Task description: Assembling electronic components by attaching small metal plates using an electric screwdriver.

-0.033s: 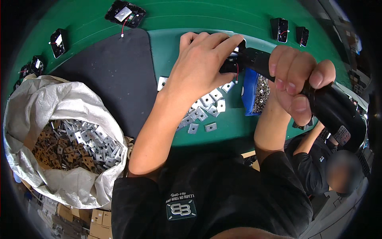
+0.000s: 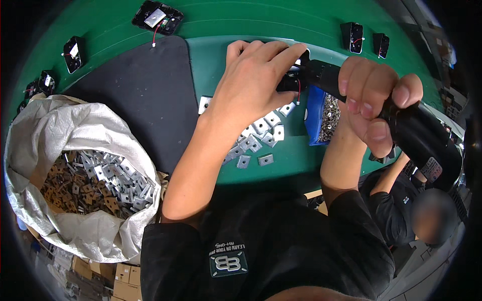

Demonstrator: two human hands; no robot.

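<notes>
Fingers of my left hand (image 2: 255, 83) curl over a black plastic housing (image 2: 289, 84) and hold it on the green table; most of the housing is hidden under the hand. From it hangs a thin red wire with a small white plug. My right hand (image 2: 371, 95) is wrapped round a black electric screwdriver (image 2: 420, 140), tilted with its nose against the housing. The bit's tip cannot be made out. Below my left hand lie several square metal plates (image 2: 261, 126) with holes. A blue bin (image 2: 313, 123) of small screws stands under my right wrist.
A white woven sack (image 2: 100, 236) of metal plates, some rust-brown, stands at the left. Beside it lies a black mat (image 2: 155, 95). Several open housings rest along the far side, one (image 2: 159, 17) with a metal plate in it. A person (image 2: 389, 200) sits at the right.
</notes>
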